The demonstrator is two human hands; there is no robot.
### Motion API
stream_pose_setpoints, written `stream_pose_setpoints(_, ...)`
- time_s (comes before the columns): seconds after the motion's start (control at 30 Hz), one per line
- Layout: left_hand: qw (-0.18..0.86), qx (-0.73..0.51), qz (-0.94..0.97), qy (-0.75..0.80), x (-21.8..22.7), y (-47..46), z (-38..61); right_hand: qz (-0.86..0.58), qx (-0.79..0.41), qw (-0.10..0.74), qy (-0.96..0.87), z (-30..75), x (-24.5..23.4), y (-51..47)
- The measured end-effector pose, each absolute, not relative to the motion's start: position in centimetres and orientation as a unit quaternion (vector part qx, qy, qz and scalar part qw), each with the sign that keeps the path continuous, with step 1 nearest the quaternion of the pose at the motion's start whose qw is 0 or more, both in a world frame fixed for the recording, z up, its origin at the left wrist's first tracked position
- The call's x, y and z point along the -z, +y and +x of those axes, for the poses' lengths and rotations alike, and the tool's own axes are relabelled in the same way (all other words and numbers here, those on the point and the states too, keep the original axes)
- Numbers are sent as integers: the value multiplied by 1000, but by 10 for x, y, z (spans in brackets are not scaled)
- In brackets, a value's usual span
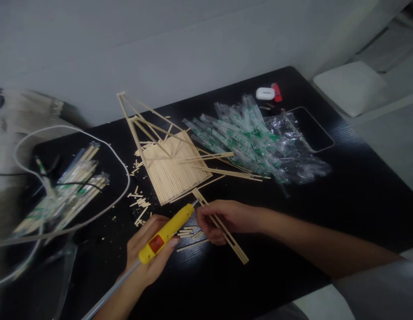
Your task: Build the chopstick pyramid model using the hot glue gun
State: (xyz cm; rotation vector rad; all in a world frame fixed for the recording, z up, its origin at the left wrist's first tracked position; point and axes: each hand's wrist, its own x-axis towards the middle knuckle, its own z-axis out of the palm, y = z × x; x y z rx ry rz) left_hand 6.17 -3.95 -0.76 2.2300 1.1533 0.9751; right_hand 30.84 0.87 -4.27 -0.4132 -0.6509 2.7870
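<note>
My left hand (146, 251) is closed around a yellow pen-shaped hot glue gun (168, 233) with a red switch. A pale rod runs out of its rear end. Its metal tip points at a narrow frame of joined bamboo sticks (238, 253), close to the upper end; whether they touch I cannot tell. My right hand (223, 218) pinches that frame near its middle, holding it slantwise above the black table. Just beyond my hands lies a larger stick structure (178, 169), a flat panel of sticks side by side with thin struts rising at its far left.
Cut stick pieces (140, 202) are scattered left of the panel. Plastic chopstick wrappers (249, 133) cover the table's right rear, beside a phone (309, 129) and a white case (265, 93). Bundled sticks (73, 191) and a looping white cable (123, 195) lie at the left.
</note>
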Motion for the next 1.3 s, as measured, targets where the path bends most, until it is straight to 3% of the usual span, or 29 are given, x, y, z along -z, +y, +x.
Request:
stream_pose_setpoints(0.4, 216, -326, 789, 474, 22, -50, 51, -128, -962, 107, -215, 310, 43, 11)
stream_pose_setpoints(0.9, 232, -337, 785, 464, 27, -54, 55, 10, -978, 91, -190, 314, 49, 12)
stream_pose_setpoints(1.3, 208, -317, 798, 468, 31, -54, 48, -26, -965, 96, -242, 314, 46, 11)
